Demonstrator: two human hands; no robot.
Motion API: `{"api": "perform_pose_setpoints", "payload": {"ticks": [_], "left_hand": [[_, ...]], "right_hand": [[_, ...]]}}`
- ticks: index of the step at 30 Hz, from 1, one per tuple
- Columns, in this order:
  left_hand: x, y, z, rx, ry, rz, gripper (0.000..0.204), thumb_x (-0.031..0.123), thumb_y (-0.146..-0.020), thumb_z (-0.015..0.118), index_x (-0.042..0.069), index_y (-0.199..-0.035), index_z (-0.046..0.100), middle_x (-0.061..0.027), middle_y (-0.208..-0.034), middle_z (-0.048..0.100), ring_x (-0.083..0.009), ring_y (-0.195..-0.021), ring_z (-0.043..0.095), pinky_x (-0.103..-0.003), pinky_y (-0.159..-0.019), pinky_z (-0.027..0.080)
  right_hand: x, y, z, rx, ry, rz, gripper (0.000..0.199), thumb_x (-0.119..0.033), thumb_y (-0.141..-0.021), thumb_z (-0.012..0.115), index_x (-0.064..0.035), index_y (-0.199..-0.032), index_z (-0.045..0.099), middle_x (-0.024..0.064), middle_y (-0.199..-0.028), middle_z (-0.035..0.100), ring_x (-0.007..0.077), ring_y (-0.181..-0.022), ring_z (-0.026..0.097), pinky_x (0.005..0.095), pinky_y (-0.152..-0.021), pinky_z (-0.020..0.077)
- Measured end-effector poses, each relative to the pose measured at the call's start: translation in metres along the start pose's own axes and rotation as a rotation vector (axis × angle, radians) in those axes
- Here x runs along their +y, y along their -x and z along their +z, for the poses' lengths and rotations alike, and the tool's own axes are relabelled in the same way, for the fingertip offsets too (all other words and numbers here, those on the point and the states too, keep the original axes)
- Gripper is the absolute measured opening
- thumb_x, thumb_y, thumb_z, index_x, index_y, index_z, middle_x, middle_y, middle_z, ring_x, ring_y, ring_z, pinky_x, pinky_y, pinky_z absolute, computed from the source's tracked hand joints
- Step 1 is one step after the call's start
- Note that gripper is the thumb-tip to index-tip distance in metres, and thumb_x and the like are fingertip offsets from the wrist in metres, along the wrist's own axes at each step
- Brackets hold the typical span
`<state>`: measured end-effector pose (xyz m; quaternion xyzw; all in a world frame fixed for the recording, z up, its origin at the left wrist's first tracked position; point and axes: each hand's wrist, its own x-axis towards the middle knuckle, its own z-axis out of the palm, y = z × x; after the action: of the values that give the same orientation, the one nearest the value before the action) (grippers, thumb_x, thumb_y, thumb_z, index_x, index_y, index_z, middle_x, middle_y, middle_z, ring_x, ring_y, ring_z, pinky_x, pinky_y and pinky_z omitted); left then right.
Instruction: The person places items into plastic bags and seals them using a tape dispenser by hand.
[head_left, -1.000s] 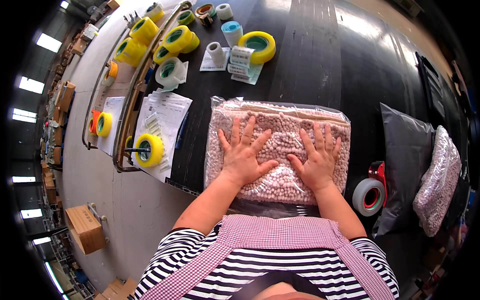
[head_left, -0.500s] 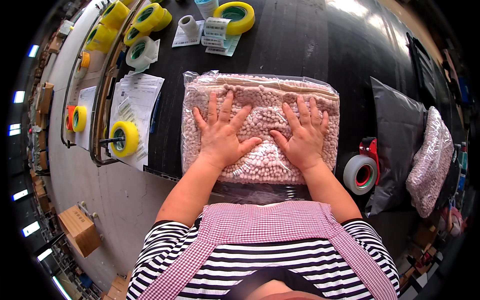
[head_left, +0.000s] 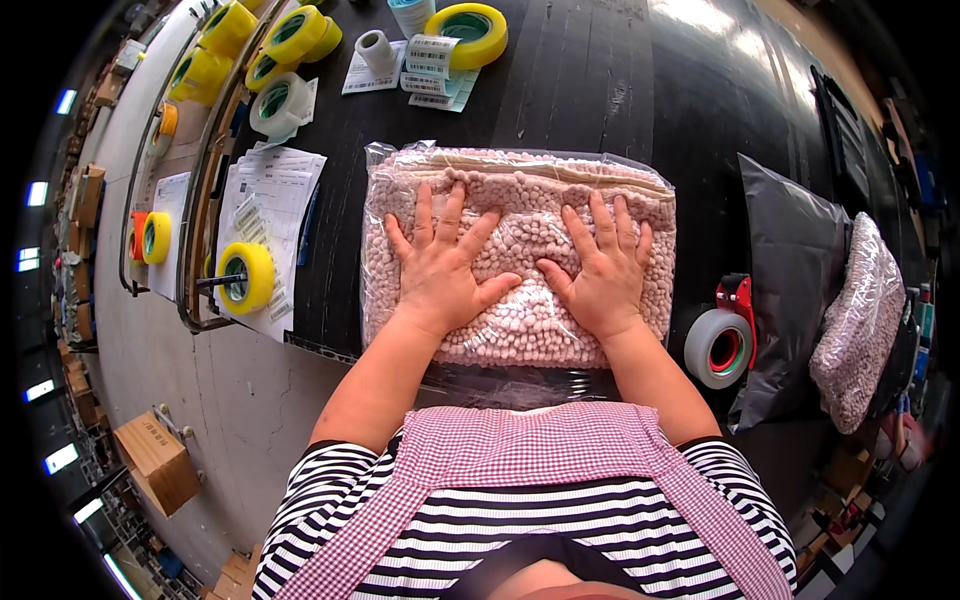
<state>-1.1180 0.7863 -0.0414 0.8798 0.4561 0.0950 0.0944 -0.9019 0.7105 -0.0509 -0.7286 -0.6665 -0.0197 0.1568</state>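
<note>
A folded pale pink chenille mat (head_left: 520, 225) lies in a clear plastic bag on the black table, right in front of me. On its left half my left hand (head_left: 445, 275) rests palm down, fingers spread. My right hand (head_left: 605, 280) lies flat in the same way on the right half. Both press on the plastic over the bobbly pile, and neither grips anything. Loose clear film of the bag (head_left: 500, 384) hangs at the near table edge, between my forearms.
Right of the mat stand a tape dispenser (head_left: 722, 345), a grey mailing bag (head_left: 785, 270) and another bagged pink mat (head_left: 860, 325). At left are printed sheets (head_left: 270, 190) and a yellow tape roll (head_left: 246, 278). A larger tape roll (head_left: 490, 35) lies at the back beside barcode labels (head_left: 425, 80).
</note>
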Motion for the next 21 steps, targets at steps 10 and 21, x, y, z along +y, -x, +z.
{"api": "perform_pose_setpoints", "payload": {"ticks": [10,21], "left_hand": [[-0.0004,0.0000,0.0025,0.012,0.006,-0.002,0.079,0.069,-0.074,0.072,0.029,-0.140,0.058,-0.0085,-0.164,0.024,-0.0367,-0.154,0.005,-0.074,-0.113,0.002],[-0.0002,-0.0020,0.0003,-0.009,0.019,-0.017,0.078,0.068,-0.073,0.073,0.029,-0.139,0.058,-0.0080,-0.164,0.024,-0.0371,-0.153,0.006,-0.074,-0.113,0.003]], "right_hand": [[0.0000,-0.0003,0.0007,0.001,-0.002,-0.001,0.067,-0.060,-0.083,0.068,-0.0201,-0.137,0.061,0.0102,-0.154,0.042,0.0327,-0.146,0.028,0.0594,-0.116,0.0133],[0.0001,-0.0012,0.0014,-0.011,-0.012,0.005,0.069,-0.060,-0.082,0.068,-0.0192,-0.137,0.060,0.0109,-0.153,0.042,0.0334,-0.145,0.030,0.0619,-0.113,0.0184]]}}
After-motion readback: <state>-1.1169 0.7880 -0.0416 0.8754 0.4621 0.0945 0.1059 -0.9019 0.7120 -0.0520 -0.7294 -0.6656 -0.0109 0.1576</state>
